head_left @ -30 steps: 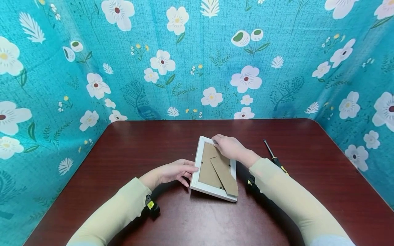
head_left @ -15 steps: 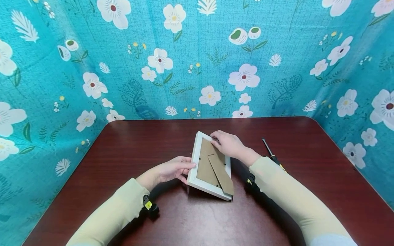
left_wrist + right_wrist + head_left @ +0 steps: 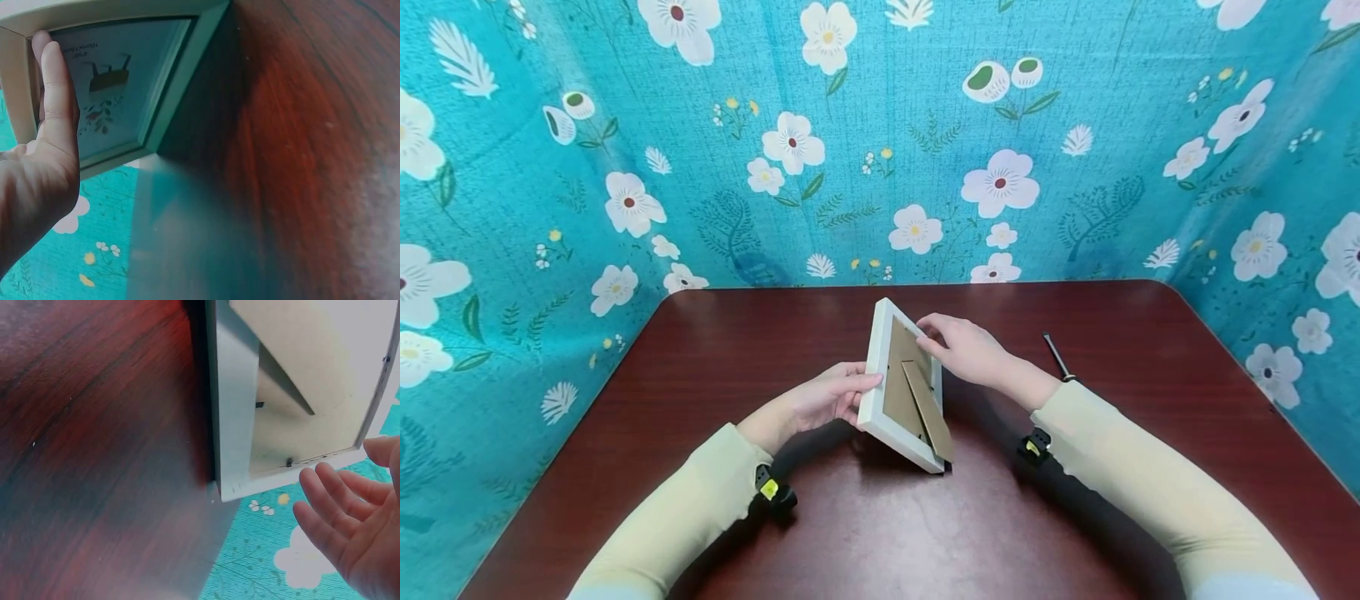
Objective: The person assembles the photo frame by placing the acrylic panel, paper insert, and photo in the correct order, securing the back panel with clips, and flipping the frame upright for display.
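A white picture frame (image 3: pixel 901 440) is tilted up on its lower edge, its brown backing board (image 3: pixel 895 395) facing me. From the board a cardboard easel stand (image 3: pixel 929 417) sticks out. My left hand (image 3: pixel 811 403) grips the frame's left side, thumb on the back and fingers around the front. In the left wrist view the front shows a printed insert (image 3: pixel 112 81) with a plant-pot drawing. My right hand (image 3: pixel 970 352) is at the upper right edge. Its fingers (image 3: pixel 334 494) are loosely bent there in the right wrist view; whether they touch the frame I cannot tell.
A screwdriver (image 3: pixel 1057 357) lies on the dark red-brown table (image 3: pixel 760 333) to the right, its handle mostly hidden by my right sleeve (image 3: pixel 1120 450). A blue floral curtain (image 3: pixel 850 192) hangs behind the table.
The picture frame has tilted further upright and turned, with its top raised. My left hand has moved up with it. My right hand has loosened from the top edge and shifted slightly right.
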Motion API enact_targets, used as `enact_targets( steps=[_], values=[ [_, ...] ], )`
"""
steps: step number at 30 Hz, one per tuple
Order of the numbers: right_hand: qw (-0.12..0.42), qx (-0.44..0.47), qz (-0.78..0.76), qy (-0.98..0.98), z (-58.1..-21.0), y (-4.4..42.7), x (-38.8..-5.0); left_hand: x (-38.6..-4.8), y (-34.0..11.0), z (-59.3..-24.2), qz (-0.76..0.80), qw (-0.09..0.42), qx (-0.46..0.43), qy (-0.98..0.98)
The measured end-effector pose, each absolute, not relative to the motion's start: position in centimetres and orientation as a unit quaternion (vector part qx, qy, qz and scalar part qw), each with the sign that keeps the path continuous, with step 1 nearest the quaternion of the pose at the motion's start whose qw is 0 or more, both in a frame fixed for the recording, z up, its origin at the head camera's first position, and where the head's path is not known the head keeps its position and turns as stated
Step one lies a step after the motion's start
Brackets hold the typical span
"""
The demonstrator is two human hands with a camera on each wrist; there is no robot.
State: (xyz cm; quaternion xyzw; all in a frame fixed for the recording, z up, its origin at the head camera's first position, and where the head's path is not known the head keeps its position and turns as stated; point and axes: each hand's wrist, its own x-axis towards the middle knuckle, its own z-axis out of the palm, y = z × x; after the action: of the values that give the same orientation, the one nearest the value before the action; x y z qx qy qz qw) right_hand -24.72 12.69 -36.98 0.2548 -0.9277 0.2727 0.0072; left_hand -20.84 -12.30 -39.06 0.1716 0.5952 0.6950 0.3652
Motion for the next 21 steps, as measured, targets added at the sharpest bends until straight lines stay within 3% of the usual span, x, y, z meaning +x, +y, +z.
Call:
enact_targets(
  steps=[21],
  values=[
    [-0.142,0.168,0.525,-0.822,-33.5,13.5,-24.0,-19.8,-8.1,-35.6,0.623,0.347,0.175,0.679]
  ],
)
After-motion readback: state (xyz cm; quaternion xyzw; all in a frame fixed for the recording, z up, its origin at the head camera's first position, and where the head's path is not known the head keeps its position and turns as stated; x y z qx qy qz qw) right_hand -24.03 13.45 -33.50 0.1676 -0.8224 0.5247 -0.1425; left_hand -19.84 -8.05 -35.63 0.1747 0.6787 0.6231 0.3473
